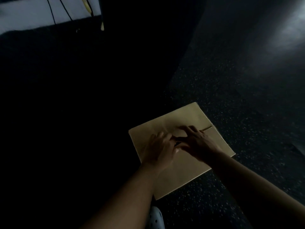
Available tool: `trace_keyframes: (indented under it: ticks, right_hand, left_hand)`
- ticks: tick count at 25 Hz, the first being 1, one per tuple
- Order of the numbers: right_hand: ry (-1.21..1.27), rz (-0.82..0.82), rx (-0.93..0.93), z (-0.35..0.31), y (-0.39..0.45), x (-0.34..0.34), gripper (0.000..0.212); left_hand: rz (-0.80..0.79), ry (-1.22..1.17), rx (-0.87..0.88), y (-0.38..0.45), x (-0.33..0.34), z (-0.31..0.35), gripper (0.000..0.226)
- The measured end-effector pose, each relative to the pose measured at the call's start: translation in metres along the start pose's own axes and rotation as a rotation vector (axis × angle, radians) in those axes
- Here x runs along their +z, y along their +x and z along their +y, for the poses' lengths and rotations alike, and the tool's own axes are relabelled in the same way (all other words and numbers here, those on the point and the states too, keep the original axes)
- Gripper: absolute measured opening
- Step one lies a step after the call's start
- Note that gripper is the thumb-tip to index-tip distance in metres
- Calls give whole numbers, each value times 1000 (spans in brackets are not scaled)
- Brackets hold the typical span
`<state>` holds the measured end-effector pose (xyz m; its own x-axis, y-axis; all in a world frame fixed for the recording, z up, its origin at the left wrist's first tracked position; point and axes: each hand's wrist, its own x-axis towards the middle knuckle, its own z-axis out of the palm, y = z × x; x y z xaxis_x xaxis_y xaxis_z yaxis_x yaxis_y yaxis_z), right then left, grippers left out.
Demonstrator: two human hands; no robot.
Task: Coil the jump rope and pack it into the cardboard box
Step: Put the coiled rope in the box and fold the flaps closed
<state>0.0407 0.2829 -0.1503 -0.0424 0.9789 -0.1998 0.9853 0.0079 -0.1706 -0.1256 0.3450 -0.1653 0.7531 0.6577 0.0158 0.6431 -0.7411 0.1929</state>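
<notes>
A tan cardboard box [189, 116] lies on the dark floor in dim light, its top flaps folded down and nearly flat. My left hand [158, 147] rests on the flaps near the box's middle, fingers spread and pressing on the cardboard. My right hand [196, 142] lies beside it, fingers spread over the seam between the flaps. A small dark gap shows between the two hands. A slit between flaps is visible at the box's right edge. The jump rope is not visible.
The box sits on dark speckled flooring [231, 96]. A very dark mass fills the left half of the view. A pale surface [33, 15] with thin dark cords and a yellowish strip [102, 26] is at the top left. A white spotted shoe [156, 217] is at the bottom.
</notes>
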Motion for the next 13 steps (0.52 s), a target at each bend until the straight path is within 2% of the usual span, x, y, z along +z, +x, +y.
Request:
trace_keyframes:
  ticks: [8, 13]
  right_hand:
    - [119, 170, 34, -11, -13, -23, 27]
    - [116, 223, 44, -13, -20, -31, 30]
  left_hand:
    - [122, -58, 33, 0, -27, 0, 21]
    - [158, -67, 68, 0, -33, -1, 19]
